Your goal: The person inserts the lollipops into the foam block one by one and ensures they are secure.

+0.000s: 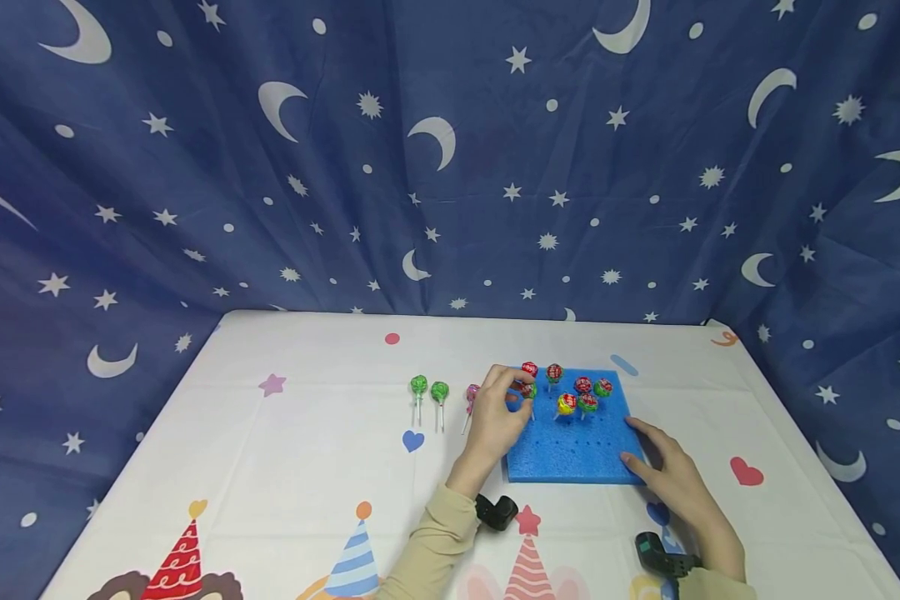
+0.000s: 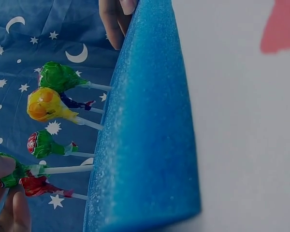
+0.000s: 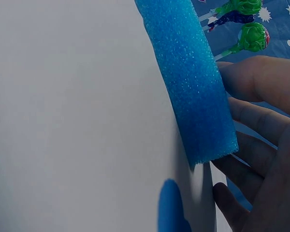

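Observation:
My left hand pinches a green-wrapped lollipop by its head, over the left part of a blue foam board. Its white stick points at the board, the tip right at the surface in the left wrist view. Several lollipops stand in the board's far half, among them a yellow one, a green one and a red one. My right hand rests against the board's right edge, thumb and fingers extended, with the fingertips touching its side and top.
Left of the board, two green lollipops and a pink one lie on the white printed tablecloth. Rows of small holes mark the board's near half. A blue star-and-moon curtain hangs behind the table.

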`<state>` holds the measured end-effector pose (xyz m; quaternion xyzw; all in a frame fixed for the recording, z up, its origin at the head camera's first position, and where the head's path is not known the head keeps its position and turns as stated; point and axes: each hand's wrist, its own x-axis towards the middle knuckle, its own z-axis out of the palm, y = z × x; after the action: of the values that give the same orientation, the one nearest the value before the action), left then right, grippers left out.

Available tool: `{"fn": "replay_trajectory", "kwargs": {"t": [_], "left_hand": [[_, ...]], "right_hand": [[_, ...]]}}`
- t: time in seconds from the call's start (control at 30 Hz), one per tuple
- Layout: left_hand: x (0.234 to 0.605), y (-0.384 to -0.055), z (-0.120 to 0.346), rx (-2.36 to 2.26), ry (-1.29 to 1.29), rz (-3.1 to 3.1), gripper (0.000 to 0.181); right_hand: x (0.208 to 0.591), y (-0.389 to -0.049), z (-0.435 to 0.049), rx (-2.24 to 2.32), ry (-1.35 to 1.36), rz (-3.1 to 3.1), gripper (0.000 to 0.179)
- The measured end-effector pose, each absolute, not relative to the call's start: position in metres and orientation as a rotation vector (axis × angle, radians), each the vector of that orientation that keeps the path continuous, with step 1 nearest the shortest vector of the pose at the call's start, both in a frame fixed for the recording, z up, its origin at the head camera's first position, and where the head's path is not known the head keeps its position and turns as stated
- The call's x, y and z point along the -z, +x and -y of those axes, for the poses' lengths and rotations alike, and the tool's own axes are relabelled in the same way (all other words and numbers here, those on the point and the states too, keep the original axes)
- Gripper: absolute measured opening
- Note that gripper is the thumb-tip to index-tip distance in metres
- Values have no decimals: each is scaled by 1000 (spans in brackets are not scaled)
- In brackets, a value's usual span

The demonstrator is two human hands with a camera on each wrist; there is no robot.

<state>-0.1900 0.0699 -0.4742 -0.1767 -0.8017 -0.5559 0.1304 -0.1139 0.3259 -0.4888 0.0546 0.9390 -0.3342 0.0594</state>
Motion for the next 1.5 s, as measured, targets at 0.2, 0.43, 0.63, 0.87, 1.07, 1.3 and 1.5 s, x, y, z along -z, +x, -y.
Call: {"fn": "replay_trajectory", "kwargs": {"t": [0.2,0.43,0.63,0.87,1.07,1.3,1.5], "left_hand": [[474,-189,-72,1600,-525,2325,27],[476,-189,-73,1572,-556,2340,26],[476,-188,-71,1572,-586,2334,26],[475,-185,-69,1580,-590,2331,31],[475,-184,-69,1597,-612,2331,37],[475,-184,-69,1599,-614,2335,37],[476,-184,-71,1606,-610,2359,35]], "right_hand": [[488,-114,-326,1007,163,-2846,69],[488,-114,-326,1015,157,-2847,69],[488,-114,-326,1005,169,-2838,70],[488,-114,-326,1004,167,-2838,70],[488,-114,-326,1015,158,-2833,70],[489,-114,-327,1016,163,-2824,70],[489,-115,-327,1008,174,-2816,72]]}}
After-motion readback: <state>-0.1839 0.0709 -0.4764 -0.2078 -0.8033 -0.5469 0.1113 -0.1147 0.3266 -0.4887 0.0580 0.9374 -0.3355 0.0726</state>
